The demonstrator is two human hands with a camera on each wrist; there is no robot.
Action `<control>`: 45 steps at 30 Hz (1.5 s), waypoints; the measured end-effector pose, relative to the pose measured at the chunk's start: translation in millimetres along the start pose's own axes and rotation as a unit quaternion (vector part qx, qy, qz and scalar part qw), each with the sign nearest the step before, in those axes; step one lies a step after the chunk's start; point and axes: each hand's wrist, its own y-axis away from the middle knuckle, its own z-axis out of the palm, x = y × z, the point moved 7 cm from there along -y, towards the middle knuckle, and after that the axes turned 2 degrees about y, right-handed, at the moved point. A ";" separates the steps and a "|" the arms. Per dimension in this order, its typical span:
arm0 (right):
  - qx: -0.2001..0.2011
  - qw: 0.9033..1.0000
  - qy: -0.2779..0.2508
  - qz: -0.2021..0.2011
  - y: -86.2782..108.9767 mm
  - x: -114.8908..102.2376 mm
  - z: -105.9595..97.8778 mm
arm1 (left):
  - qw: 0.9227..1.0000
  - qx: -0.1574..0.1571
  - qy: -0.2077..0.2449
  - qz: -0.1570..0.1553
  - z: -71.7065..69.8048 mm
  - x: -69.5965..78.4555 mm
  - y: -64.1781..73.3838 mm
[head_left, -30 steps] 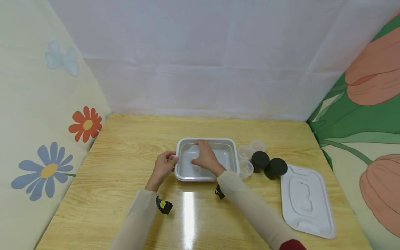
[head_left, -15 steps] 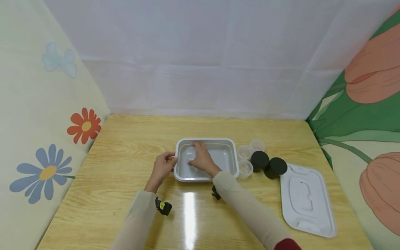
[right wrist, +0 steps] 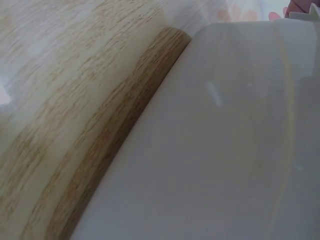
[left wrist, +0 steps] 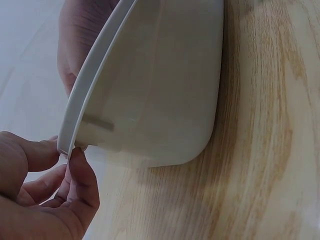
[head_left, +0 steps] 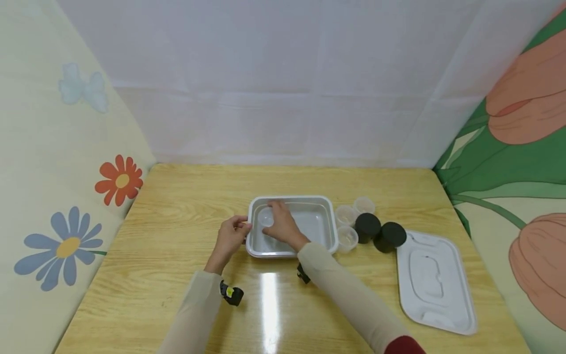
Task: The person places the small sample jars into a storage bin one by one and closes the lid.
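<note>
Your left hand (head_left: 232, 233) pinches the white tray (head_left: 315, 223) by its rim. Inside the tray, your right hand (head_left: 283, 225) grips a clear cup (head_left: 266, 217).

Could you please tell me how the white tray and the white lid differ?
The white tray has deep walls, while the white lid is shallow with molded outlines. The tray's long sides run left to right; the lid's run roughly front to back. The left hand pinches the tray's rim, whereas neither hand touches the lid. Both are pale and roughly rectangular with rounded corners.
</note>
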 end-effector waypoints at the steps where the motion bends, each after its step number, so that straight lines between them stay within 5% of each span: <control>1: 0.000 1.000 0.002 0.001 0.8 0.7 -0.7 | 1.000 -0.002 -0.002 0.001 0.5 -0.1 -0.1; 26: 0.037 0.999 0.018 -0.026 39.3 4.2 -56.5 | 1.000 -0.010 -0.026 -0.012 -2.7 -1.8 -0.8; 45: 0.074 0.997 0.024 0.026 85.2 41.7 -106.3 | 0.999 -0.019 -0.029 -0.010 -0.6 -0.4 -1.1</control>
